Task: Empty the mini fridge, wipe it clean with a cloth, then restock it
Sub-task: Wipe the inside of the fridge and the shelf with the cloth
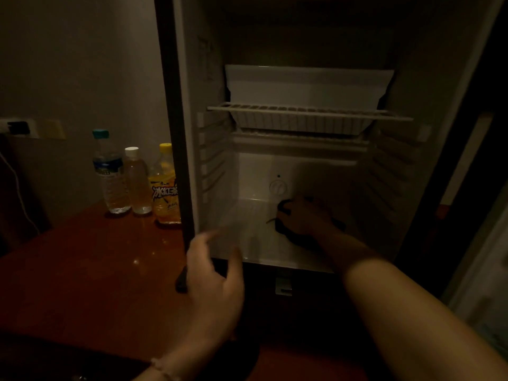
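The mini fridge (220, 160) stands open in dim light, with no food or drinks visible inside. A wire shelf (308, 112) crosses it under a white freezer tray (302, 86). My right hand (305, 215) reaches deep into the lower compartment and grips a dark cloth (286, 229) pressed onto the white fridge floor (247, 229). My left hand (214, 276) hovers at the fridge's front lower left corner, fingers relaxed and spread, holding nothing. Three bottles stand on the table left of the fridge: a water bottle (110, 174), a clear bottle (137, 182) and a yellow iced-tea bottle (165, 185).
The reddish wooden table (96, 257) carries the fridge and bottles. A wall socket with a plug (19, 127) and a white cable (19, 193) sit at the far left. The fridge door (481, 243) hangs open on the right.
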